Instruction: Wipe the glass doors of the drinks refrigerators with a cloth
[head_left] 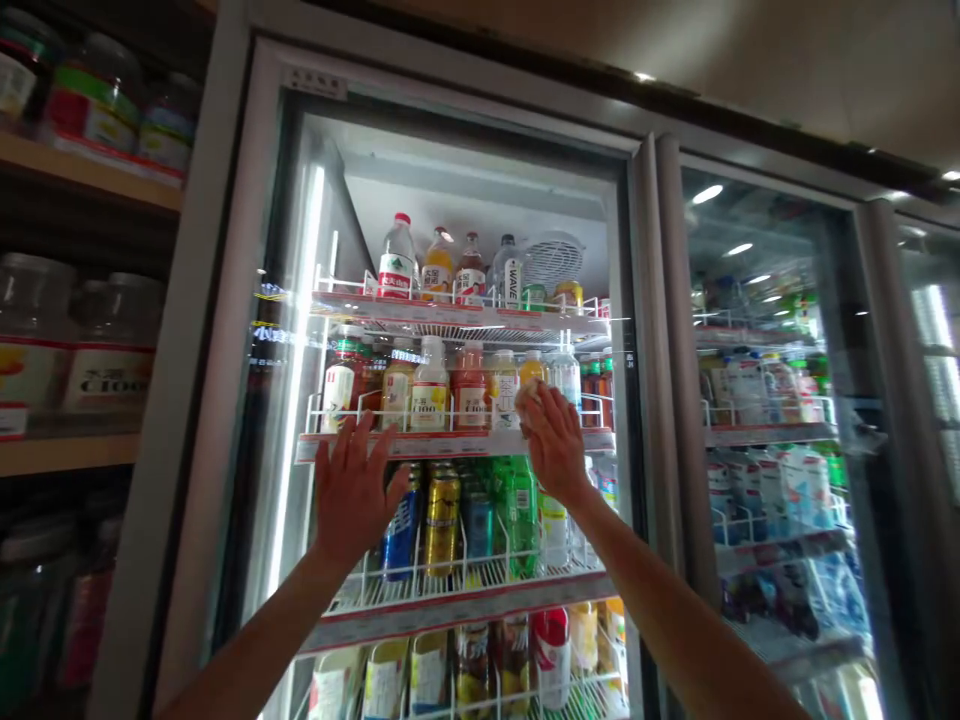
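Note:
A tall glass fridge door (480, 165) stands in front of me, with lit shelves of drinks behind it. My left hand (351, 495) is raised with its fingers spread, in front of the lower middle of the glass; whether the palm touches the pane I cannot tell. On the right, my right hand (555, 440) presses a crumpled pale cloth (531, 396) against the glass, level with the second shelf. The fingers curl over the cloth and hide most of it.
Shelves of bottles (430, 385) and cans (442, 520) fill the fridge behind the glass. To the right is another glass-doored fridge (772, 430), past a grey upright frame (679, 400). Open wooden shelves (82, 450) with bottles stand close on the left.

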